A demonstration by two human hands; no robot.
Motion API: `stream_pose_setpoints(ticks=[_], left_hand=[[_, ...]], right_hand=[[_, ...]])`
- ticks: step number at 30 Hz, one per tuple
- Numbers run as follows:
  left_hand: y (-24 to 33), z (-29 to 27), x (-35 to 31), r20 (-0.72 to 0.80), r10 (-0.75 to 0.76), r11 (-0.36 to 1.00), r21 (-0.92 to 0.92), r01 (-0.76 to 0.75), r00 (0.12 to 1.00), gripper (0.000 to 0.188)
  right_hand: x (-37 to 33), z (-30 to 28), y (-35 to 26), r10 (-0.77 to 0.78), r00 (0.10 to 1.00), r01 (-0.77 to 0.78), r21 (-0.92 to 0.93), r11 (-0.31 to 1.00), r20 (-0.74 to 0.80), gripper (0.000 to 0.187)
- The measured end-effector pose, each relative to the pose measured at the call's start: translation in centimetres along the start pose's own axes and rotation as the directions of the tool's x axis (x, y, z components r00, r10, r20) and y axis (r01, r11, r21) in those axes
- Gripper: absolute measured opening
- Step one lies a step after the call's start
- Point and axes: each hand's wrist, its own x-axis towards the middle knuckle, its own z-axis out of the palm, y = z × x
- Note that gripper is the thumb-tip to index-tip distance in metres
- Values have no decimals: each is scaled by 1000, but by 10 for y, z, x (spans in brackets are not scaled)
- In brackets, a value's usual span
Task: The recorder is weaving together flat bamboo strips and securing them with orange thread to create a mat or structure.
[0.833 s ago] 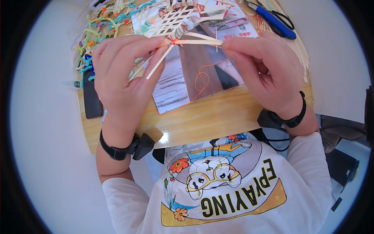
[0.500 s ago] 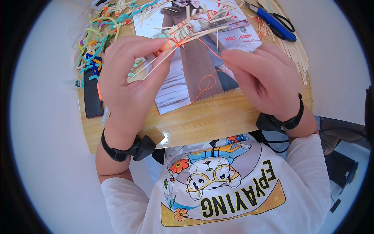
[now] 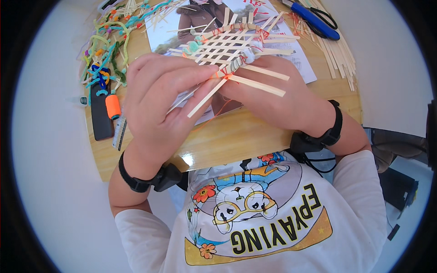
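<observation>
A woven lattice of pale wooden strips (image 3: 220,51) is held up over the magazine, its face tilted toward me. Red and orange thread binds its rim, with fuzzy green and white bits along it. My left hand (image 3: 157,93) pinches the near rim between thumb and forefinger, beside an orange knot (image 3: 227,77). My right hand (image 3: 277,93) reaches beneath the near right edge, behind the projecting strip ends; its fingertips are hidden. Loose orange thread (image 3: 220,111) hangs below the piece between both hands.
A magazine (image 3: 304,68) lies under the work. Colourful pipe cleaners (image 3: 120,32), a black flat case (image 3: 101,120), an orange thread spool (image 3: 113,107) and a ruler (image 3: 119,132) are on the left. Blue-handled pliers (image 3: 314,20) and loose wooden strips (image 3: 339,57) lie right.
The lattice has turned from nearly edge-on to show its face. My right hand has moved left from beside the piece to underneath it. The orange spool is now uncovered.
</observation>
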Motion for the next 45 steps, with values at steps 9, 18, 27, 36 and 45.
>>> stream_pose_setpoints(ticks=[9, 18, 27, 36, 45], left_hand=[[-9, -2, 5, -69, 83, 994, 76, -77, 994, 27], [-35, -40, 16, -437, -626, 763, -514, 391, 646, 24], [-63, -73, 17, -554, -601, 790, -522, 322, 576, 27], [-56, -58, 19, -594, -519, 854, -342, 391, 614, 25], [-41, -35, 17, -549, -445, 891, -193, 411, 708, 19]], right_hand=[[-2, 6, 13, 46, 995, -59, 150, 987, 84, 17], [-2, -3, 57, 354, 778, -511, 850, -125, 519, 27], [-23, -49, 94, 427, 630, -745, 660, 97, 649, 27], [-53, -74, 111, 728, 597, -776, 473, 417, 337, 27], [-31, -111, 55, 549, 832, -547, -45, 836, 78, 18]])
